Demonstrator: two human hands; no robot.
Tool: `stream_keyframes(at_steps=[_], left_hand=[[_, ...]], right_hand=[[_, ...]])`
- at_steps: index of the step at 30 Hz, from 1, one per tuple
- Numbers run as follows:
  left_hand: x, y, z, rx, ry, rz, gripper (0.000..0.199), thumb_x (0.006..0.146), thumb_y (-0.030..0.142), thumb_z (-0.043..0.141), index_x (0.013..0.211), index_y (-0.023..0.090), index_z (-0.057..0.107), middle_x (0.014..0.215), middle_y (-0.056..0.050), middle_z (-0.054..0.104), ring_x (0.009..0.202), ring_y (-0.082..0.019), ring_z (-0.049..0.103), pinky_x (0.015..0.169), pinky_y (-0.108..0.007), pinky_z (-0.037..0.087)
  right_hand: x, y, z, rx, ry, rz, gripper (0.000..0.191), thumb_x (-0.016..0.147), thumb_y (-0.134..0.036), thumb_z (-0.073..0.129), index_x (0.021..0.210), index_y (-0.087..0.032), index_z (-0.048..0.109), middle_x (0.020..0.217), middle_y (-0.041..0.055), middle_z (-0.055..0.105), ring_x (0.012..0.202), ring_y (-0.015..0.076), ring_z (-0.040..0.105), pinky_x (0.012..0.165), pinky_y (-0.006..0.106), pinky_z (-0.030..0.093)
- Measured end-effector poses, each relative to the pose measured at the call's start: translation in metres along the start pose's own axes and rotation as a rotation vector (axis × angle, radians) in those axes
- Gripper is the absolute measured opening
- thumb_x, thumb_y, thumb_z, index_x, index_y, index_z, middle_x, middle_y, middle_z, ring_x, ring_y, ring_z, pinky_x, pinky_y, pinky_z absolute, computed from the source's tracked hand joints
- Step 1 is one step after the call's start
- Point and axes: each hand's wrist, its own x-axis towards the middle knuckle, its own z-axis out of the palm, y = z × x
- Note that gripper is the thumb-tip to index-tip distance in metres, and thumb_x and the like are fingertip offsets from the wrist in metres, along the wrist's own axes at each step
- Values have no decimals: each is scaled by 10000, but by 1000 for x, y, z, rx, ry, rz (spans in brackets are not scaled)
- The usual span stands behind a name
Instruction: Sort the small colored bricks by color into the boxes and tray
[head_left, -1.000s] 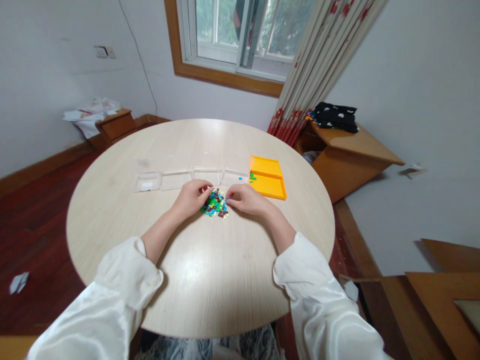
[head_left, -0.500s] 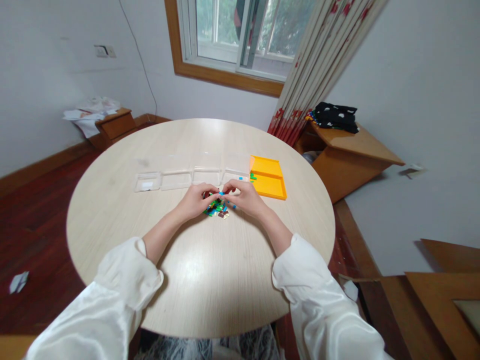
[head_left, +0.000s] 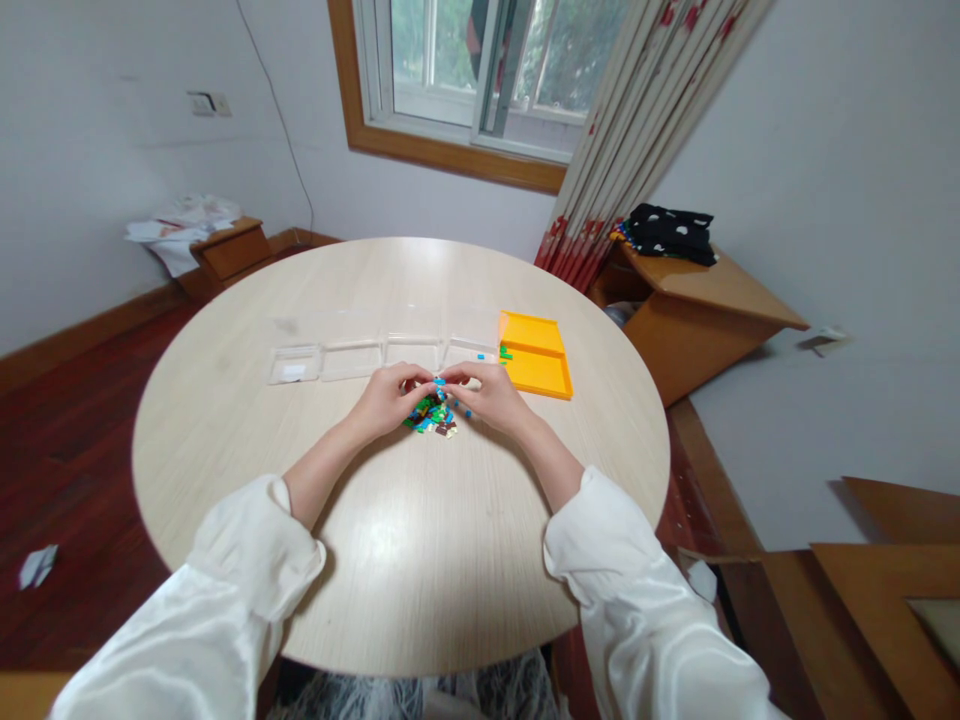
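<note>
left hand (head_left: 386, 397): bare, no rings seen | right hand (head_left: 491, 393): bare | sleeves (head_left: 247, 560): white, glossy fabric, loosely cut, pushed up at both forearms

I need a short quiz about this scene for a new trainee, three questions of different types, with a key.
1. True or false: the orange tray lies at the right end of the row of clear boxes.
2. What lies between the left hand and the right hand?
A. a heap of small coloured pieces
B. a cup
3. Fill in: the table is ____ in shape.

Key: 1 true; 2 A; 3 round.
</note>
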Motion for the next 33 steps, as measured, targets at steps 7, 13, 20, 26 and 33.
stream_keyframes(at_steps=[7,13,20,26,33], left_hand=[[0,-1,0,5,9,10,209,773,343,561,735,171,675,667,-24,642,608,-124,501,592,-254,394],[0,-2,0,-7,28,18,196,766,332,572,735,170,679,661,-23,639,597,-121,486,591,-256,392],[0,0,0,-7,27,17,191,773,326,561,777,183,689,695,-26,660,619,-128,497,609,-263,403],[-1,1,-1,6,25,27,186,780,305,546,776,180,684,702,-28,661,628,-131,504,617,-265,409],[0,-3,0,39,43,13,221,789,324,516,740,168,665,685,-28,650,617,-131,499,612,-262,396]], right_hand=[[0,0,1,-27,-8,-29,147,800,-176,578,888,-167,695,817,31,703,739,123,607,712,250,454],[0,2,2,-24,7,-66,154,809,-183,570,903,-161,690,824,34,701,735,119,601,709,244,453],[-1,2,2,-45,29,-61,160,814,-212,562,913,-180,685,815,26,692,730,122,593,715,259,452],[-1,-1,1,-48,21,-45,139,805,-229,576,882,-175,678,801,25,689,720,124,597,704,257,454],[1,2,-3,-139,120,-12,132,800,-241,573,862,-177,671,785,27,690,714,137,606,704,261,449]])
